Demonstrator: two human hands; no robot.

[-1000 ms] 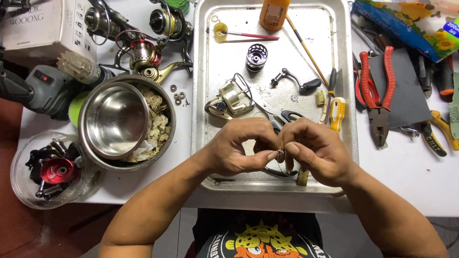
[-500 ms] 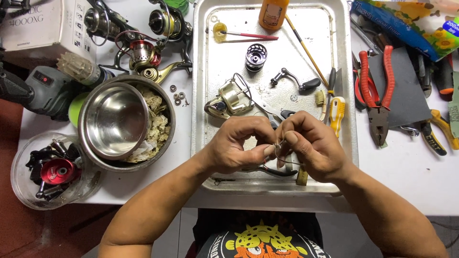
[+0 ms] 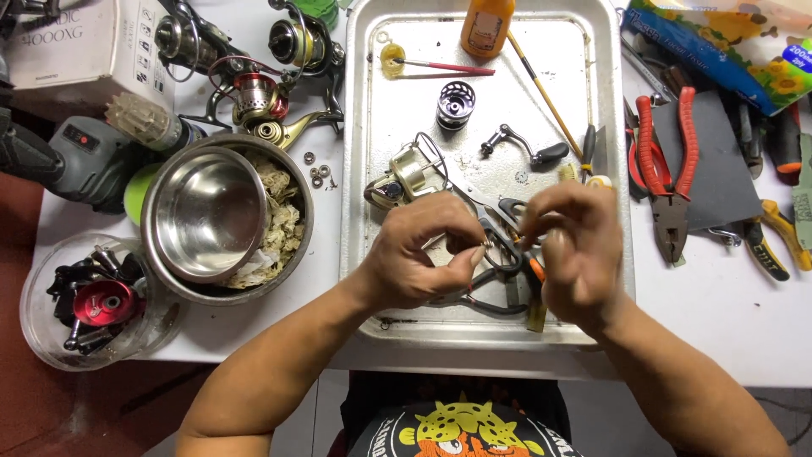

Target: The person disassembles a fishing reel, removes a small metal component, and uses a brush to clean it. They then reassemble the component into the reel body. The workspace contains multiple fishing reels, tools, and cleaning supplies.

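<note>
Over the front of a metal tray (image 3: 372, 127), my left hand (image 3: 419, 258) pinches a tiny metal ring (image 3: 487, 245) between thumb and fingertips. Just to its right, my right hand (image 3: 571, 254) is blurred, its fingers curled and a little apart from the ring; I cannot tell whether it holds anything. Under the hands lie scissors (image 3: 499, 216) and dark pliers (image 3: 491, 300). Behind them on the tray sit a gold fishing reel body (image 3: 406, 173), a black spool (image 3: 455, 103) and a reel handle (image 3: 524, 145).
An orange bottle (image 3: 486, 25) and brushes (image 3: 440, 65) lie at the tray's far end. Left of the tray are steel bowls (image 3: 207, 211), small washers (image 3: 317, 173), fishing reels (image 3: 254, 93), a plastic tub of parts (image 3: 93, 300) and a box (image 3: 63, 42). Red pliers (image 3: 668, 169) and other tools lie right.
My right hand has drawn back a little to the right from the left hand's fingertips and is now blurred. The left hand keeps pinching the small ring.
</note>
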